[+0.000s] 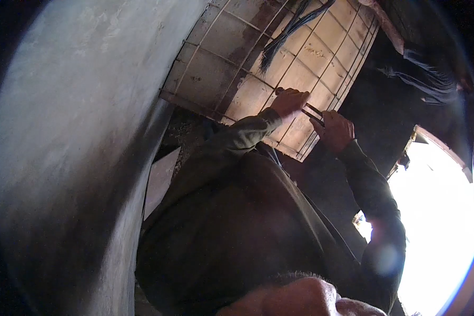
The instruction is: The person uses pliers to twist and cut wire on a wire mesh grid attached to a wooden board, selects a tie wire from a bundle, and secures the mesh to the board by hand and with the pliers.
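Observation:
My left hand point(290, 102) is closed around the front part of a pair of pincers, over the steel bar grid point(298, 55). The dark head of the tool pokes out beyond my fingers, close to a crossing of the bars. Two slim handles of the pincers point(313, 109) run across to my right hand point(336, 130), which is wrapped around their ends. Beneath the grid lies a pale board point(316, 50). A bundle of dark thin wires point(285, 39) rests on the bars above my hands. My fingers hide the jaws in part.
A large grey wall point(73, 116) rises on the left. At the right is a bright opening point(437, 226). Another bundle of thin strands point(426, 79) shows at the upper right, near what looks like another person's arm point(388, 23). Dark shadow surrounds the grid's right side.

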